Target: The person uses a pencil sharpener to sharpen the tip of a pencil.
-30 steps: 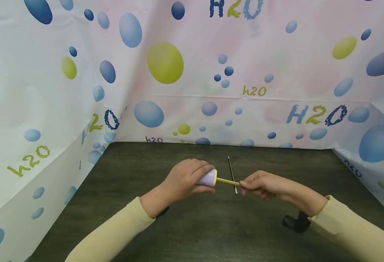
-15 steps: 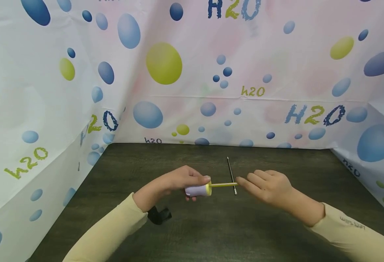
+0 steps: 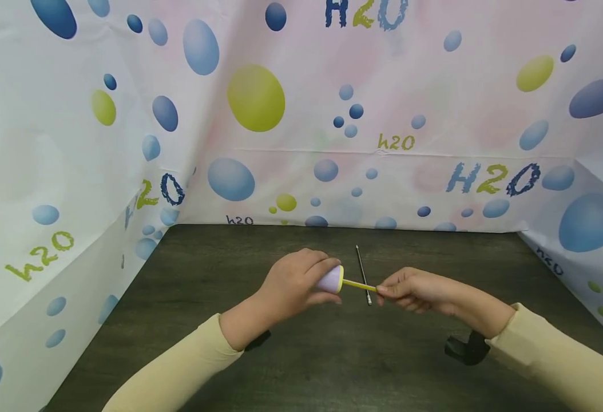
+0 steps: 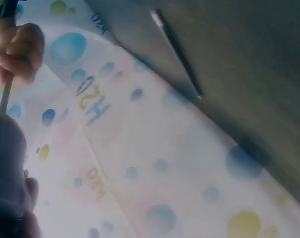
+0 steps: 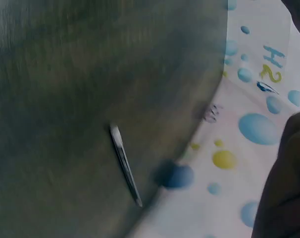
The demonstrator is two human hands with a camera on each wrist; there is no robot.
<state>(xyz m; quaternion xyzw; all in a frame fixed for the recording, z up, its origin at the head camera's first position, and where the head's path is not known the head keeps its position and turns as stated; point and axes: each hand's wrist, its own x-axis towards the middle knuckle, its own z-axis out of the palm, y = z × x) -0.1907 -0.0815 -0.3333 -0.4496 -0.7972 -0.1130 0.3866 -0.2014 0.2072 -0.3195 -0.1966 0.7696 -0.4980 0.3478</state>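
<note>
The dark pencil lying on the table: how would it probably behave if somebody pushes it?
The dark pencil would probably be stiff, since it looks straight, and light, being so thin. Pushed sideways, it may roll, as it lies loose on a flat table.

Yellow rod (image 3: 359, 285) across the middle, free nearer tabletop (image 3: 353, 366).

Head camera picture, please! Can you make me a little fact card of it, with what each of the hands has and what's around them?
Left hand: holds a lilac cylinder
Right hand: pinches a yellow stick
Yellow stick: runs from the lilac cylinder to the right hand
Dark pencil: lies on the table, partly behind the yellow stick in this view
Table: dark
Sleeves: pale yellow
Backdrop: pale, with blue and green spots and H2O lettering
</note>
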